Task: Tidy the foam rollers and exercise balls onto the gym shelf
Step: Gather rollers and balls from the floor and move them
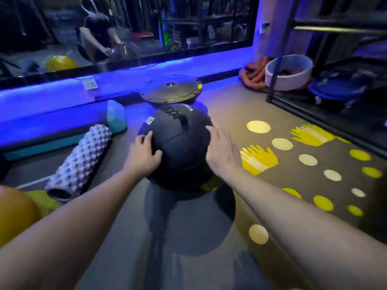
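Note:
A big black medicine ball [180,143] with white lettering is between my hands, just above the gym floor. My left hand [144,155] presses its left side with spread fingers. My right hand [219,151] presses its right side, fingers reaching over the ball. A grey knobbly foam roller [80,162] lies on the floor to the left. An orange-yellow exercise ball [14,214] shows at the left edge. The dark metal shelf [280,59] stands at the right, with blue-black gear on its bottom level.
An upturned balance trainer [170,90] sits behind the ball by the mirror wall. A teal foam block [116,118] stands beside the roller. Coiled orange rope [253,74] and a white tub [289,72] lie by the shelf post. The mat at right has yellow dots and hand prints.

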The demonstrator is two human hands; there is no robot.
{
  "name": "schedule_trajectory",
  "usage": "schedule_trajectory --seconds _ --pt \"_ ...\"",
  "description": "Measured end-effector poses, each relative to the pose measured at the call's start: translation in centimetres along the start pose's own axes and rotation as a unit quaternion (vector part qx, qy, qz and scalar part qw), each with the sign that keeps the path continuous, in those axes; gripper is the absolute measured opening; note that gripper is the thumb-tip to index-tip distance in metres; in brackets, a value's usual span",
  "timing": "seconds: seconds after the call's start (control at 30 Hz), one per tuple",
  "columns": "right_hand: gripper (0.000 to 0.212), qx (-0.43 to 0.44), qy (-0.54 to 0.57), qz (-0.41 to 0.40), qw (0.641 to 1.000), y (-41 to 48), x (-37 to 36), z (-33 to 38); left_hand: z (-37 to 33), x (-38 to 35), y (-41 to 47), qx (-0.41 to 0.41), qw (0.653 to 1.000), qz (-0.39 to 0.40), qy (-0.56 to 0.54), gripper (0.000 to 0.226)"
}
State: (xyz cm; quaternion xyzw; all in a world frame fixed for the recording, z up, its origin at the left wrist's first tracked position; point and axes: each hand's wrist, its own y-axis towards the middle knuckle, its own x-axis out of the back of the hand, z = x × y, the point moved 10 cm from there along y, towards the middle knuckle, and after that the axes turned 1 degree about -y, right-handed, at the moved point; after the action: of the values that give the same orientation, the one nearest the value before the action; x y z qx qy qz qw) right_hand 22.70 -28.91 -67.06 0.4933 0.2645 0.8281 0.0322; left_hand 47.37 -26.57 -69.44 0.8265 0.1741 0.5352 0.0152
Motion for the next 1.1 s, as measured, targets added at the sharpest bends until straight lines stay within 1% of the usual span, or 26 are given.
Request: schedule_trajectory --seconds 0.03,0.07,0.1,0.13,0.17,0.2,0.23,0.27,0.3,0.37,0.4,0.43,0.47,0.53,0.6,0.67,0.73,0.77,0.8,0.83,0.9,0.93,0.97,1.03,1.1 --pt "0.059 0.047 -0.008 -0.008 0.999 0.0 0.1 1.3 -0.9 -0.7 0.1 -0.005 0.999 -0.005 -0.036 0.067" --pt "0.059 0.092 -0.015 -0.023 0.995 0.0 0.3 2.5 -2.3 -0.7 0.1 -0.023 0.995 -0.027 -0.090 0.060" --pt "0.057 0.125 -0.020 -0.043 0.991 -0.1 0.5 3.4 -3.9 -0.7 -0.2 -0.041 0.986 -0.040 -0.156 0.052" --pt "0.055 0.144 -0.019 -0.068 0.987 -0.1 1.1 3.9 -5.0 -0.9 -0.3 -0.054 0.967 -0.033 -0.246 0.047" --pt "0.052 0.145 -0.014 -0.092 0.985 0.0 1.7 3.9 -5.8 -1.4 -0.4 -0.040 0.931 0.005 -0.363 0.044" --pt "0.048 0.133 -0.010 -0.112 0.985 0.2 2.4 3.4 -6.6 -2.3 -0.4 0.003 0.875 0.058 -0.480 0.041" --pt "0.045 0.118 -0.014 -0.126 0.985 0.3 3.1 2.7 -7.1 -3.4 -0.4 0.051 0.821 0.108 -0.558 0.040" --pt "0.044 0.112 -0.028 -0.130 0.985 0.4 3.5 2.1 -7.3 -4.0 -0.1 0.082 0.790 0.129 -0.593 0.041" --pt "0.044 0.120 -0.051 -0.122 0.984 0.4 3.4 1.7 -7.4 -3.8 0.4 0.082 0.804 0.114 -0.578 0.045" --pt "0.046 0.166 -0.113 -0.069 0.977 0.2 2.0 1.3 -6.1 -2.9 1.9 0.061 0.864 0.030 -0.499 0.047" --pt "0.048 0.189 -0.146 -0.035 0.970 0.0 0.8 0.8 -5.5 -2.3 2.4 0.062 0.880 -0.006 -0.470 0.043" --pt "0.050 0.199 -0.178 0.000 0.964 -0.2 -0.2 -0.2 -5.0 -2.1 2.6 0.068 0.891 -0.023 -0.449 0.040" --pt "0.053 0.188 -0.207 0.030 0.960 -0.1 -1.0 -1.8 -4.4 -2.2 2.6 0.072 0.901 -0.029 -0.427 0.038" --pt "0.058 0.115 -0.246 0.049 0.961 0.8 -1.0 -5.8 -3.8 -2.4 1.7 0.068 0.920 -0.015 -0.385 0.038" --pt "0.059 0.008 -0.255 0.029 0.966 1.8 0.2 -9.4 -3.0 -3.2 0.6 0.062 0.931 0.019 -0.358 0.038" --pt "0.059 -0.114 -0.241 -0.003 0.964 2.3 1.2 -12.1 -2.1 -4.0 -0.5 0.059 0.946 0.055 -0.315 0.039" --pt "0.058 -0.254 -0.198 -0.030 0.946 1.1 1.8 -14.2 -0.9 -4.6 -0.9 0.056 0.959 0.070 -0.269 0.041" --pt "0.058 -0.324 -0.175 -0.035 0.929 -0.1 1.8 -14.9 -0.3 -4.7 -0.8 0.058 0.962 0.069 -0.259 0.042" --pt "0.057 -0.369 -0.167 -0.038 0.914 -1.4 1.6 -15.0 0.2 -5.0 -0.6 0.060 0.962 0.068 -0.258 0.043" --pt "0.056 -0.368 -0.183 -0.037 0.911 -2.2 1.3 -14.1 0.6 -5.2 -0.4 0.060 0.962 0.068 -0.258 0.043" --pt "0.048 -0.272 -0.229 -0.003 0.935 -2.4 -0.7 -10.6 0.9 -5.8 0.5 0.062 0.961 0.070 -0.260 0.043" --pt "0.046 -0.218 -0.240 0.022 0.946 -2.2 -2.1 -8.7 0.9 -6.0 1.1 0.060 0.960 0.069 -0.263 0.042" --pt "0.046 -0.184 -0.244 0.055 0.951 -1.7 -3.6 -7.2 0.9 -6.1 2.0 0.053 0.960 0.066 -0.266 0.042" --pt "0.053 -0.136 -0.256 0.116 0.950 0.6 -5.6 -4.9 0.6 -5.5 4.4 0.031 0.959 0.053 -0.276 0.038" --pt "0.055 -0.107 -0.279 0.156 0.941 4.2 -6.2 -3.6 0.0 -3.9 7.3 0.001 0.963 0.049 -0.267 0.035"
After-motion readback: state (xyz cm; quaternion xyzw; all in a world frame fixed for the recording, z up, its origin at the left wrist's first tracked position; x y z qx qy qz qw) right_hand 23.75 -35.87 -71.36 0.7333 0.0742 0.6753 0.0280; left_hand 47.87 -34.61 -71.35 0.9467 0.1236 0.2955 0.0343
